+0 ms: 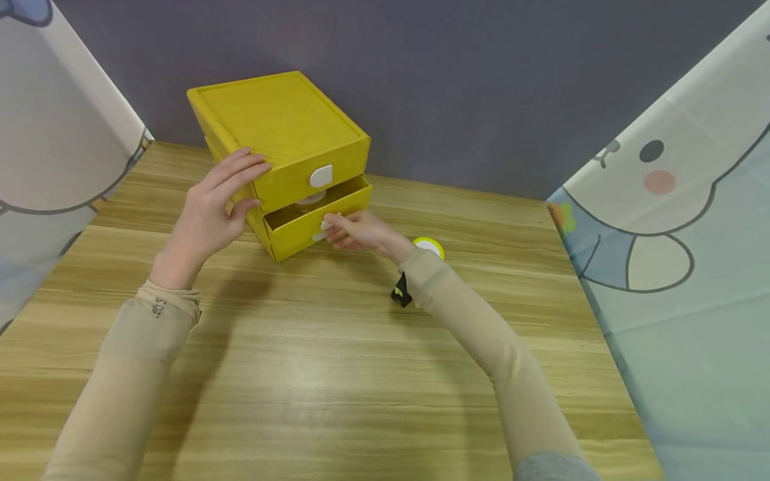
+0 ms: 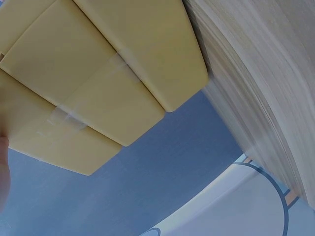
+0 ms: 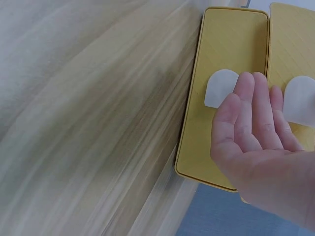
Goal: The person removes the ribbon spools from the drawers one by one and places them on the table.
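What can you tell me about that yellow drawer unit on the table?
The yellow drawer unit is boxy and plastic-looking, with three tiers, white tab handles and what looks like clear tape on one side. It stands upright, angled, on the wood-grained table. The middle drawer is partly open, something round inside. The left hand touches the unit's side; the right hand is at the middle handle.

left forearm (image 1: 123, 394): extended forward from the lower left of the head view, left wrist (image 1: 173, 266) in line. left grip (image 1: 210, 204): fingers (image 1: 231, 172) extended, thumb (image 1: 244, 207) set apart below. right forearm (image 1: 475, 321): extended forward, angled inward. right grip (image 1: 363, 230): thumb uppermost, fingers bent beneath in a pinching pose. right wrist view: palm (image 3: 256, 169) faces the camera.
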`<act>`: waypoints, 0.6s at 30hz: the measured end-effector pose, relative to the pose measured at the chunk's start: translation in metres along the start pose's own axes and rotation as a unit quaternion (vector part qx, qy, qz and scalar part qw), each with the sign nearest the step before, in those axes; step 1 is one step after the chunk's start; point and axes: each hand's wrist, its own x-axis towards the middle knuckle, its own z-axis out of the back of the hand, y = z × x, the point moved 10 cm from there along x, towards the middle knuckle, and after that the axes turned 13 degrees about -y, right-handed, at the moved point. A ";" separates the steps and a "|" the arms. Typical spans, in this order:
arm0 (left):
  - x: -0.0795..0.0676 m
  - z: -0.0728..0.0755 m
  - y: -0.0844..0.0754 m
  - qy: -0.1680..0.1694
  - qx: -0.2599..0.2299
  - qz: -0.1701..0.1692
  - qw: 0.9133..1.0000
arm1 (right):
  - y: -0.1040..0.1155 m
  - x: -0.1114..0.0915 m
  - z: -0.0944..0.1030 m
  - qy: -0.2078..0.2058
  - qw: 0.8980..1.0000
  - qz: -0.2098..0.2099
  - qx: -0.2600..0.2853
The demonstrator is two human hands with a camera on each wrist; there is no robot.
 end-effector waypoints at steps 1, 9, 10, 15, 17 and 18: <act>0.000 0.000 0.000 0.000 0.000 0.000 1.000 | -0.001 -0.001 0.000 0.001 1.000 0.000 -0.001; 0.000 0.001 -0.001 -0.001 -0.003 0.000 1.000 | -0.006 -0.006 0.001 0.005 1.000 -0.001 -0.001; 0.000 0.001 -0.001 0.000 -0.003 0.001 1.000 | -0.007 -0.006 0.001 0.006 1.000 -0.003 0.000; 0.000 0.002 -0.003 0.010 0.006 0.001 1.000 | -0.009 -0.008 0.001 0.010 1.000 -0.007 0.011; 0.001 0.002 -0.003 0.014 0.011 -0.001 1.000 | -0.009 -0.009 0.001 0.008 1.000 -0.006 0.014; 0.001 0.002 -0.003 0.015 0.013 -0.001 1.000 | -0.009 -0.009 0.001 0.006 1.000 -0.006 0.015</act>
